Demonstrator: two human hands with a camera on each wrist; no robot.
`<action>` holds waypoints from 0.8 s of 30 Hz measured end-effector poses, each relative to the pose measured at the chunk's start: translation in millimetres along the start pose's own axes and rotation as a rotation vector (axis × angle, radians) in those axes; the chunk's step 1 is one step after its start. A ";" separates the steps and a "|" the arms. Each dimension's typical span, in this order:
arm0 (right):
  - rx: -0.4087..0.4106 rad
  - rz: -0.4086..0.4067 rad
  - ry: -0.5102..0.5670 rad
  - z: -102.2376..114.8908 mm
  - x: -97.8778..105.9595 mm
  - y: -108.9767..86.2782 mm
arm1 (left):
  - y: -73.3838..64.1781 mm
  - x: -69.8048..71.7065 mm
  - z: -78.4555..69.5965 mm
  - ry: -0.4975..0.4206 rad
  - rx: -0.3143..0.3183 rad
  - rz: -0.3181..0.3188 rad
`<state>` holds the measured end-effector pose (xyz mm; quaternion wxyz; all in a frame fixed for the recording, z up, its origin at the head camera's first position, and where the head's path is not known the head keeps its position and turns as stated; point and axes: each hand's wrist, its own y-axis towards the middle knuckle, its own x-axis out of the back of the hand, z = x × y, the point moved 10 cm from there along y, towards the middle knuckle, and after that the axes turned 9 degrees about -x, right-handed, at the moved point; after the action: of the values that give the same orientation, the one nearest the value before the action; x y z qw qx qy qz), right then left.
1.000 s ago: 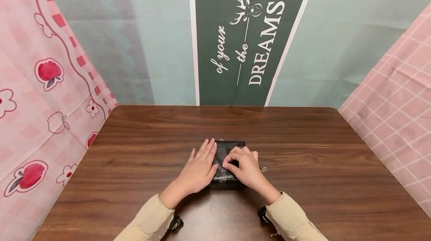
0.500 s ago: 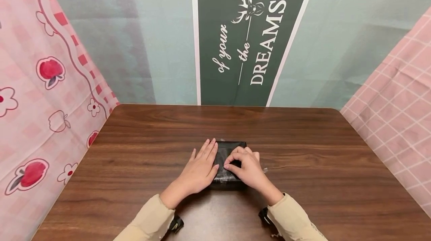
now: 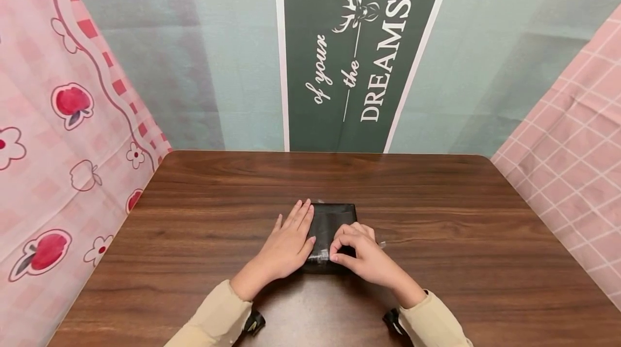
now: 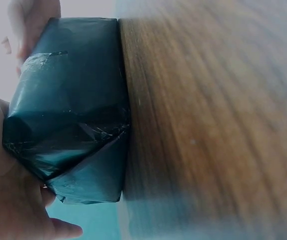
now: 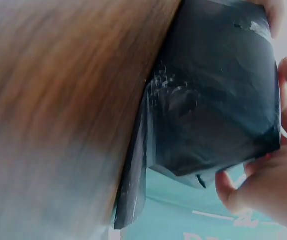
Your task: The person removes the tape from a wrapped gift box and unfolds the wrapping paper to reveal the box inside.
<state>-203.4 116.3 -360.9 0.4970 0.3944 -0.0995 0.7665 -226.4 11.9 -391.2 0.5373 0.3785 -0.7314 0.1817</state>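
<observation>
A small box wrapped in glossy black plastic (image 3: 330, 220) lies on the wooden table. My left hand (image 3: 287, 242) rests flat on its left part, fingers straight and pointing away from me. My right hand (image 3: 361, 252) is over the box's right front part, thumb and index fingertips together close beside a shiny strip of clear tape (image 3: 319, 255) near the front edge. I cannot tell whether they pinch the tape. In the left wrist view, one end of the box shows folded, creased wrapping (image 4: 83, 155). A loose black flap (image 5: 133, 175) sticks out from the other end in the right wrist view.
The brown wooden table (image 3: 218, 185) extends on all sides of the box. A bit of clear tape (image 3: 383, 244) juts out right of the box. Pink patterned cloth (image 3: 73, 120) hangs at the left, pink checked cloth (image 3: 577, 137) at the right, a green-grey curtain (image 3: 233, 56) behind.
My right hand has slid toward me and slightly right, from the middle of the box top to near its front edge. My left hand and the box have stayed in place.
</observation>
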 end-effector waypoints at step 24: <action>0.187 0.252 0.081 20.1 -6.1 -12.1 | 0.6 1.5 1.6 -0.004 0.008 0.000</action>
<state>-181.9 107.1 -354.7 0.3616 0.3924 -0.0562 0.8439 -228.1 10.7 -390.3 0.5343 0.3809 -0.7319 0.1839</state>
